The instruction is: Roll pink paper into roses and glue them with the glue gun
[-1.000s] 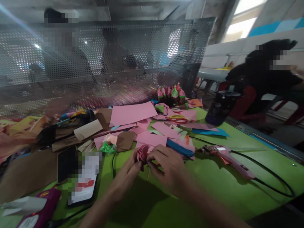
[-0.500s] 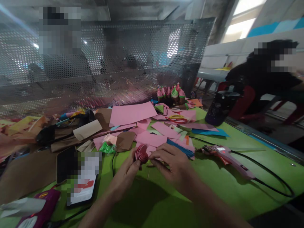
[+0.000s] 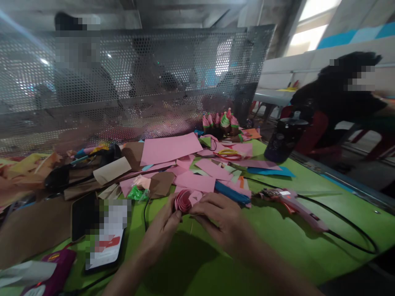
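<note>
Both my hands meet over the green table (image 3: 277, 246) near its middle. My left hand (image 3: 163, 230) pinches a small rolled pink paper flower (image 3: 182, 201) from the left, fingers closed on it. My right hand (image 3: 217, 220) grips the same roll from the right, fingers curled against it. The roll is held just above the table, in front of a heap of pink paper sheets (image 3: 197, 181).
A pink glue gun (image 3: 293, 203) with a black cord lies right of my hands. A phone (image 3: 101, 234) lies to the left, with brown card and paper scraps behind it. Finished paper cones (image 3: 220, 121) stand by a perforated metal screen (image 3: 138, 82). A dark bottle (image 3: 282, 139) and a seated person (image 3: 336, 102) are at the right.
The pink roll has turned and shifted slightly between my fingers; my right hand's fingers have regripped it. The view has shifted a little.
</note>
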{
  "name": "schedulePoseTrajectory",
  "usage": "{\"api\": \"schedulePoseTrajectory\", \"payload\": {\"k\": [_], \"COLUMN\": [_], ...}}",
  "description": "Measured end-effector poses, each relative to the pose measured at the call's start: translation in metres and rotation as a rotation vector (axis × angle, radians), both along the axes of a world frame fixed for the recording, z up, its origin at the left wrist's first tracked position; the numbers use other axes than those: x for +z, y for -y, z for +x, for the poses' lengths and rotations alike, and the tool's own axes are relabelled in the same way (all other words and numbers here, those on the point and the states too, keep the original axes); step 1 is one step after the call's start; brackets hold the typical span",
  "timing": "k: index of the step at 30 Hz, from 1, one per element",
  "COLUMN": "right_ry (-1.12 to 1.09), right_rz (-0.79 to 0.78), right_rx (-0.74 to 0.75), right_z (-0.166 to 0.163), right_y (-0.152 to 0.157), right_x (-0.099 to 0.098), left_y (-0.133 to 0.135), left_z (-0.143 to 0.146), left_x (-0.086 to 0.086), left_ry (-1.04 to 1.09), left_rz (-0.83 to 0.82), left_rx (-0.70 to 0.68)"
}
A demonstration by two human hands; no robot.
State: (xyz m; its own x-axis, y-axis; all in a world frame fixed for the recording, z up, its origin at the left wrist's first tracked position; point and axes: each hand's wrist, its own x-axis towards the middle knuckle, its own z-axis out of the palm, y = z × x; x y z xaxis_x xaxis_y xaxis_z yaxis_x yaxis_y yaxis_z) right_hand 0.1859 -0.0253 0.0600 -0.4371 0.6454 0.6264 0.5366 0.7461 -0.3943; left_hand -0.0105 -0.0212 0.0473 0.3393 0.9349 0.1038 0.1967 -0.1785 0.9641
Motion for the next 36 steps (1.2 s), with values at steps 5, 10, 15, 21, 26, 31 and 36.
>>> {"api": "schedulePoseTrajectory", "payload": {"k": [5,10,15,21,26,31,36], "right_ry": [0.047,0.052,0.032,-0.042,-0.059,0.041,0.087], "right_rz": [0.015,-0.01,-0.011,-0.059,-0.026,-0.078,-0.267], "right_rx": [-0.008,-0.027,-0.024,-0.064,-0.3,-0.701,-0.987], "right_z": [0.0,0.001,0.002,0.01,0.058,0.141,0.198], "right_y": [0.0,-0.001,-0.001,0.004,0.015,0.029,0.04], "right_x": [-0.001,-0.002,-0.002,0.007,0.006,-0.003,-0.018], "left_y": [0.0,0.0,-0.001,0.001,0.001,0.002,0.006], "left_z": [0.001,0.001,0.0,-0.001,0.0,-0.003,0.0], "left_x": [0.002,0.002,0.0,0.0,0.002,-0.003,-0.003], "left_ry": [-0.032,-0.053,-0.065,-0.125,-0.16,-0.194,-0.172], "left_rz": [0.005,0.014,0.047,0.063,0.09,0.087,0.075], "left_rx": [0.019,0.012,0.009,0.037,0.073,0.124,0.206]}}
